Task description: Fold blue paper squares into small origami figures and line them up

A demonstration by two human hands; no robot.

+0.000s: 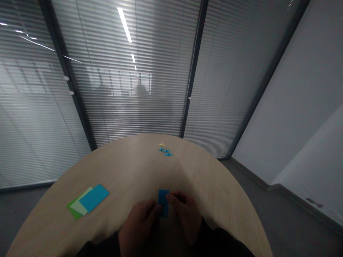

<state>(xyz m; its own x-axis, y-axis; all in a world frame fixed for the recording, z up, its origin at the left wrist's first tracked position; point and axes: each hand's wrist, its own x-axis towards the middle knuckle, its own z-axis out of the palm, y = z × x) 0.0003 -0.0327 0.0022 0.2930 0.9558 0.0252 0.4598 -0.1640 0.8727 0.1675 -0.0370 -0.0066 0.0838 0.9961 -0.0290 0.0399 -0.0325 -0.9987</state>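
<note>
Between my hands is a narrow blue piece of folded paper (163,197), held upright over the near part of the table. My left hand (142,222) pinches its left edge with thumb and fingers. From the other side, my right hand (185,212) grips the upper right edge, thumb across the front. The fingers behind the paper are hidden. Farther off on the table lie several small blue folded paper shapes (166,151), like little stars or birds, with a yellow folded paper shape (162,144) just behind them.
The round wooden table (125,171) fills the lower view. At its left lies a fanned stack of paper sheets: a blue sheet (95,198) on top, pale green and green sheets beneath. Glass panels with blinds (139,117) stand behind, a white wall (294,89) at the right.
</note>
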